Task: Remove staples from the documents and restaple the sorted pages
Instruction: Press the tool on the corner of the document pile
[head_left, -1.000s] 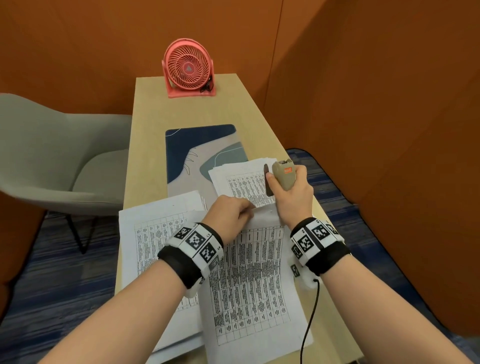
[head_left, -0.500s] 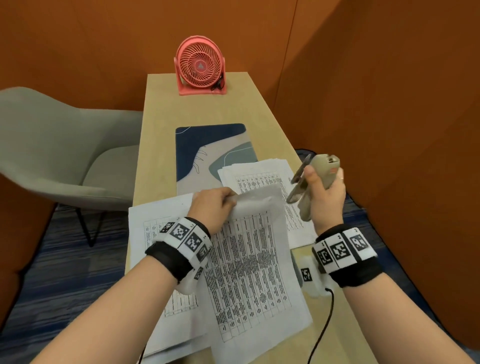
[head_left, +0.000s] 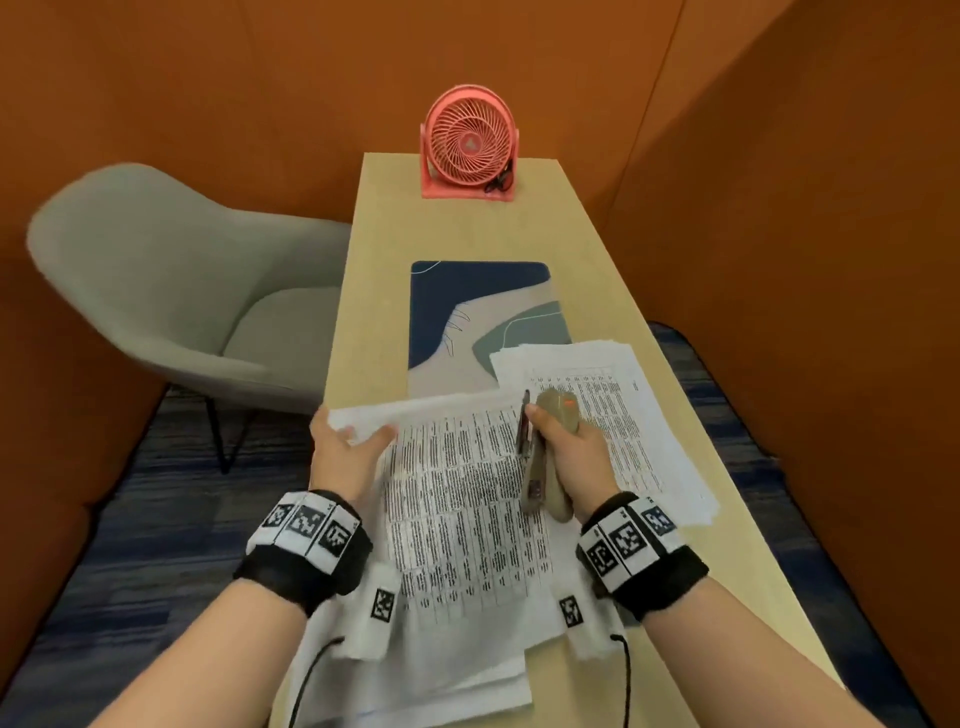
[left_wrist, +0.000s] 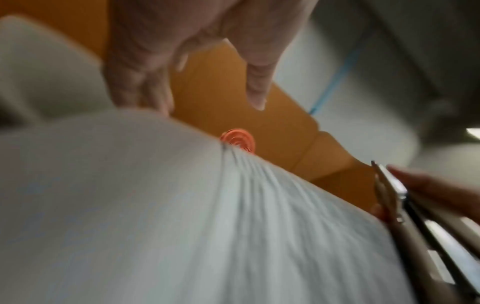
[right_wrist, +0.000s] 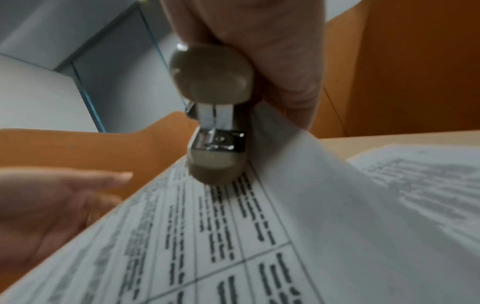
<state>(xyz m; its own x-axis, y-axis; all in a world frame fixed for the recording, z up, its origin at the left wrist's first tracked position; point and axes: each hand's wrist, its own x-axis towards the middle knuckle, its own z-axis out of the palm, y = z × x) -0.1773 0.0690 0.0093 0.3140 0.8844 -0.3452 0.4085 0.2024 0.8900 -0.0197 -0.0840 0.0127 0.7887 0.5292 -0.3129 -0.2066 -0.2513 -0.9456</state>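
Your right hand (head_left: 574, 457) grips the stapler (head_left: 545, 457) at frame centre. Your left hand (head_left: 345, 449) pinches the top page (head_left: 457, 499) at its upper left corner. Judged step: restapling. Next, square the corner between the stapler's jaws.

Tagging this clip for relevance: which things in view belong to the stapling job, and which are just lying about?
Job:
- stapler, gripped by the right hand
- printed sheets, far edge held by the left hand
- second paper stack to the right
- pages underneath

Lying about:
- pink fan
- desk mat
- grey chair
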